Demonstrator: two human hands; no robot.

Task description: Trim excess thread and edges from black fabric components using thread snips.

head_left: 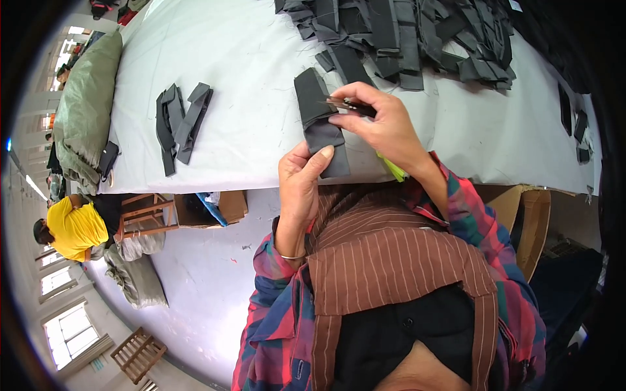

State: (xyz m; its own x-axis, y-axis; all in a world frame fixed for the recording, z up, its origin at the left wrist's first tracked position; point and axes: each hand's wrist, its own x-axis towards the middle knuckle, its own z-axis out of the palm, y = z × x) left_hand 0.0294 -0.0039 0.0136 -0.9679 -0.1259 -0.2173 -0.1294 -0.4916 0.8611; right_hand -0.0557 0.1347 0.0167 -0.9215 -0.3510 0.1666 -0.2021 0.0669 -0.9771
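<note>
My left hand [301,177] pinches the lower end of a folded dark grey fabric strip [313,94] between thumb and fingers, near the table's front edge. Closed around a small pair of thread snips [357,107] with a dark handle, my right hand [390,127] brings the metal tips over the strip's right edge. Whether the blades touch the fabric or a thread, I cannot tell. Just beyond my hands lies a large heap of similar dark strips [398,39] with frayed threads. Farther left, a few folded strips [194,122] lie apart on the white-covered table [241,98].
A bright yellow-green item [392,167] sits at the table edge under my right wrist. A big green sack [88,107] stands along the left. Cardboard boxes [233,207] are below the table. Beyond the left edge are a wooden stool [149,216] and a person in yellow [75,227].
</note>
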